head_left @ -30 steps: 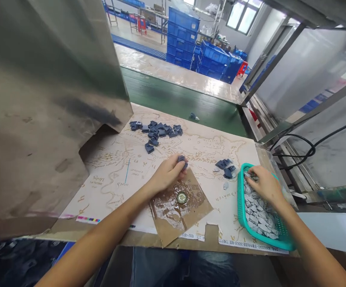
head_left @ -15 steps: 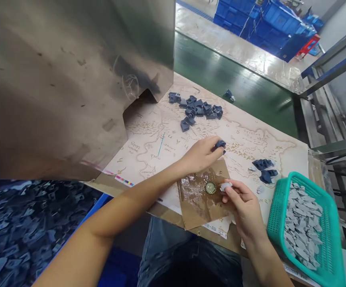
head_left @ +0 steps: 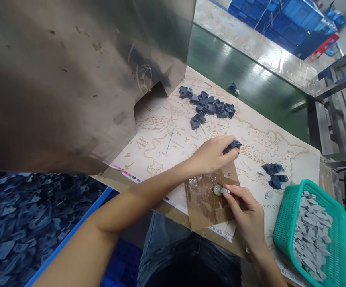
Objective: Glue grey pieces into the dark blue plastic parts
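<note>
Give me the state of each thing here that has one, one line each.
Left hand: gripping a dark blue piece.
Right hand: pinching a grey piece at the round cap.
Brown cardboard sheet: wet, glossy.
Green mesh basket: full of grey pieces.
Printed map sheet: dark blue pieces scattered on it.
Blue-rimmed bin: full of dark pieces.

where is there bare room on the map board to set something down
On the cream printed map board: one free patch between the dark blue plastic pieces, the steel hood and the left hand; another right of that hand, above the loose pieces. Crowded: around the right hand, wet brown cardboard and teal plastic basket.
</note>
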`<action>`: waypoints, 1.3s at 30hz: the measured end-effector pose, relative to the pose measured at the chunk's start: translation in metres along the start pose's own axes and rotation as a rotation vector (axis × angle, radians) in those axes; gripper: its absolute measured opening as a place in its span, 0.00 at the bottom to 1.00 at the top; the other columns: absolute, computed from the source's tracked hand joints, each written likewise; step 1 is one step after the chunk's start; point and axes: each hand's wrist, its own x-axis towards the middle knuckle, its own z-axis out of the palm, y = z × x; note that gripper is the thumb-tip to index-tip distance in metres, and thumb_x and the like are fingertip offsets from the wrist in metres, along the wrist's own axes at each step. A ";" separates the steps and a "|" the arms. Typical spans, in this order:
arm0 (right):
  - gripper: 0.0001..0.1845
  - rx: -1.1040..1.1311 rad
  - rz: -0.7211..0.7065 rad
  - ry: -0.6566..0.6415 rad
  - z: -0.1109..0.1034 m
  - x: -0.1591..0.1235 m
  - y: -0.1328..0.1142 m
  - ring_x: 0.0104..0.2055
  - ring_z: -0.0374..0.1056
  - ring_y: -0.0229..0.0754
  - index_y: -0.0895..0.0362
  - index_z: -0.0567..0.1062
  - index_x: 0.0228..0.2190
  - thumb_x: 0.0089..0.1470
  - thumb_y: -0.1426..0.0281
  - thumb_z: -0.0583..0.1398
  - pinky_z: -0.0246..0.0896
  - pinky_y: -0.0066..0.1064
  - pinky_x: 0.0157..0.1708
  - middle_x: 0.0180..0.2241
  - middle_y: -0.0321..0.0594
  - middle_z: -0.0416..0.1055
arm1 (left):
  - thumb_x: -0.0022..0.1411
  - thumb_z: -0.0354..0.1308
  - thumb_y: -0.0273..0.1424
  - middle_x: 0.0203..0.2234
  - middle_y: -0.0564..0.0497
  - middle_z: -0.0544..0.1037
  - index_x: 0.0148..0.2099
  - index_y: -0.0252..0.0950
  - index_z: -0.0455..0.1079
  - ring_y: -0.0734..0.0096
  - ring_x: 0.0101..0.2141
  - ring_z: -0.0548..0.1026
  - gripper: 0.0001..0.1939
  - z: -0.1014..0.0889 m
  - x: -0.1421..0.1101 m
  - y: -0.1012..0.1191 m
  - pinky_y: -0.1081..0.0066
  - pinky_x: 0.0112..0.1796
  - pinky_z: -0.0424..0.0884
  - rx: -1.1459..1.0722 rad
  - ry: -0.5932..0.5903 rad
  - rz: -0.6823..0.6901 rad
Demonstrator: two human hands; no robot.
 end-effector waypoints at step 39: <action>0.06 0.489 0.029 0.360 -0.030 0.025 -0.017 0.34 0.70 0.37 0.50 0.72 0.28 0.50 0.65 0.65 0.66 0.30 0.32 0.30 0.34 0.72 | 0.56 0.49 0.23 0.28 0.53 0.74 0.35 0.36 0.68 0.76 0.28 0.69 0.08 0.016 -0.014 0.012 0.76 0.33 0.66 -0.126 -0.435 0.322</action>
